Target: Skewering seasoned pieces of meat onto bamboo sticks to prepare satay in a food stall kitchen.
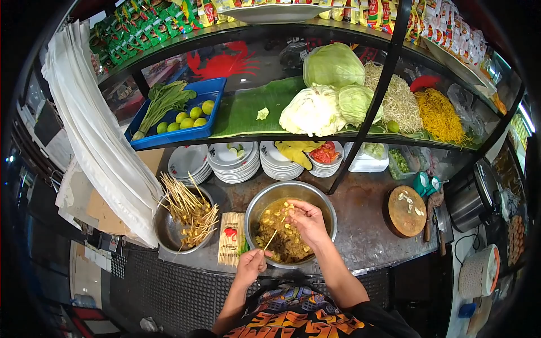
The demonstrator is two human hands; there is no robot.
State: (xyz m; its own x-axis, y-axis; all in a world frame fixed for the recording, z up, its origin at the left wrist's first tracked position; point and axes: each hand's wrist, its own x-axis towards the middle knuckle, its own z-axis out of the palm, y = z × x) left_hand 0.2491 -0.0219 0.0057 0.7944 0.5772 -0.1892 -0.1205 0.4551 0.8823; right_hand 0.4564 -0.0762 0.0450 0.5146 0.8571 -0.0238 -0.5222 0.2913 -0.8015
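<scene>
Over the front rim of a steel bowl (334, 224), my left hand (252, 264) pinches a thin bamboo skewer (271, 240) that slants up to the right. My right hand (307, 220) is above the same bowl, its fingertips closed on a small yellowish food piece (289, 207), partly hidden by the fingers. Inside the bowl lie marinated yellow and brown meat chunks (281, 241) in sauce. A pack of bamboo skewers (230, 241) lies left of it. Farther left, a second steel bowl (165, 231) holds loaded skewers (195, 224), sticks pointing upward and outward.
A round wooden chopping board (404, 215) with garlic pieces sits right, beside knives (441, 224). Stacks of plates (234, 162) line the back under a shelf holding cabbages (334, 65) and a blue tray (177, 137) of limes. A black post (367, 122) crosses the right side.
</scene>
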